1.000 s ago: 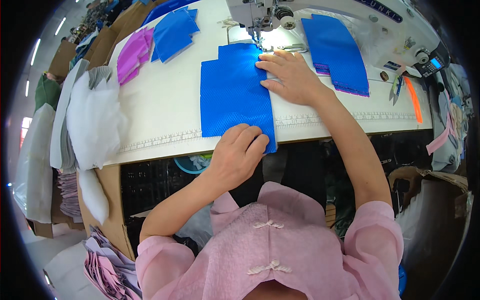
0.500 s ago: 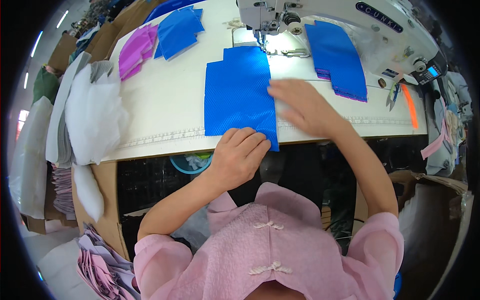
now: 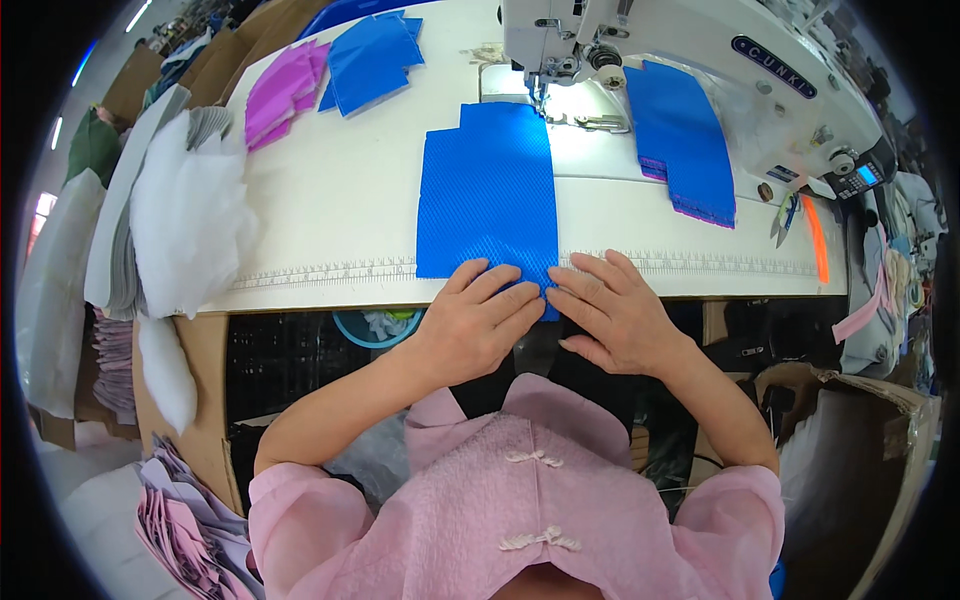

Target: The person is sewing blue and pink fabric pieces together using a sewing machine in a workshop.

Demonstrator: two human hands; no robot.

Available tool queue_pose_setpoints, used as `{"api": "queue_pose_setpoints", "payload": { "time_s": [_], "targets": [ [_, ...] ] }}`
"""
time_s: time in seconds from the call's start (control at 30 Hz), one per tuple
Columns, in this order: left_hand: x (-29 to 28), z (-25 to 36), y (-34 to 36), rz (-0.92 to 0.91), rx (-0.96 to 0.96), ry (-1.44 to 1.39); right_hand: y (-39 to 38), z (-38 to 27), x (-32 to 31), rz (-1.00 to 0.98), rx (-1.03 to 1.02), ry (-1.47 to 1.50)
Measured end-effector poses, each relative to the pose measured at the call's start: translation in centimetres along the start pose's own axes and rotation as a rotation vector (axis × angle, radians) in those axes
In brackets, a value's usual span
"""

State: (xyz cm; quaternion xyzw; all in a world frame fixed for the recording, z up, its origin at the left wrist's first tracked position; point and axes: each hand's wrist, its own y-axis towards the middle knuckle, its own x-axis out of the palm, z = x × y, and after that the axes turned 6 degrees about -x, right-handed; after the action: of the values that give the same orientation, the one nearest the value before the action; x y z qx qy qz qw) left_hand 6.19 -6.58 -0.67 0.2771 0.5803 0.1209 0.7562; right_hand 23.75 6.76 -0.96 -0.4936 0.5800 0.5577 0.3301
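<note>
A blue textured fabric piece with a notched top-left corner lies on the white table, its far edge under the needle area of the white sewing machine. My left hand grips the piece's near edge, fingers bent over it, thumb hidden. My right hand is just beside it at the table's front edge, fingers spread, index fingertip at the fabric's lower right corner. A narrow bit of the blue fabric hangs past the edge between my hands. A printed ruler strip crosses the table near its front.
Purple pieces and blue pieces lie at back left; another blue piece lies right, near scissors and an orange strip. White wadding piles at left. Below are a blue basin and boxes.
My right hand has left the upper part of the fabric near the needle and moved down to its near right corner. My left hand stays on the near edge.
</note>
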Motion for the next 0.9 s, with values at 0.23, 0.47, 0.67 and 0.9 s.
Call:
{"api": "queue_pose_setpoints", "payload": {
  "time_s": [0.23,0.47,0.67,0.9],
  "targets": [
    [-1.8,-1.9,3.7,-0.278,-0.207,-0.325,0.1,-0.2,-0.6,-0.036,0.023,0.005],
    [2.7,-7.2,8.3,-0.312,-0.373,0.162,0.4,-0.6,-0.8,-0.086,0.022,0.042],
    [3.8,-7.6,8.7,-0.381,-0.373,0.199,0.2,0.0,-1.3,-0.158,0.045,0.066],
    [4.0,-8.1,9.5,-0.311,-0.350,0.236,1.0,1.3,-2.5,-0.216,0.084,0.064]
  ]
}}
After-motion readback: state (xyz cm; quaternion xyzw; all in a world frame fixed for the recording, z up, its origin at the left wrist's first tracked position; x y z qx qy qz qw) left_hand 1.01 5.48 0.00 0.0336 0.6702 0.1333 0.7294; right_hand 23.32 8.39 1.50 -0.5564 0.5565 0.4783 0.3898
